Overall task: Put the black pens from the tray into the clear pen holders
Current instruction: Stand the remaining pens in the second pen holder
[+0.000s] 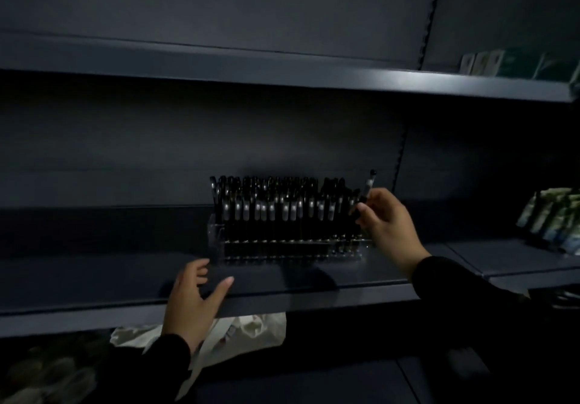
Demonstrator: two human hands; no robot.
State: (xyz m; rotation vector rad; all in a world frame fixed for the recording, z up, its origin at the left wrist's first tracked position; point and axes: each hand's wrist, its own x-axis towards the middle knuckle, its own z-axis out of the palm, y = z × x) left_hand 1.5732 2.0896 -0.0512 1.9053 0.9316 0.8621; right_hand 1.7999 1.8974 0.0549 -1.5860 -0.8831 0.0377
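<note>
Left hand [193,304] open, resting on dark shelf edge [314,297]; right hand [387,220] pinches slim black pen [367,187] beside nearly full clear plastic pen holder [292,248]; next, likely lower into free end slot

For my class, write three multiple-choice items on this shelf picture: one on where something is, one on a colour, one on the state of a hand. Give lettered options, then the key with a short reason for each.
1. Where does the pen holder stand?
A. on the middle shelf
B. on the top shelf
C. on the floor

2. What colour are the sleeves?
A. white
B. black
C. red

3. What is the right hand doing?
A. lying flat on the shelf
B. holding a pen at the holder's right end
C. gripping a bag

Key:
1 A, the holder sits on the shelf both hands reach over.
2 B, both forearms show dark black cloth.
3 B, its fingers pinch one pen raised above the row, while the left hand holds nothing, fingers spread at the shelf edge.
</note>
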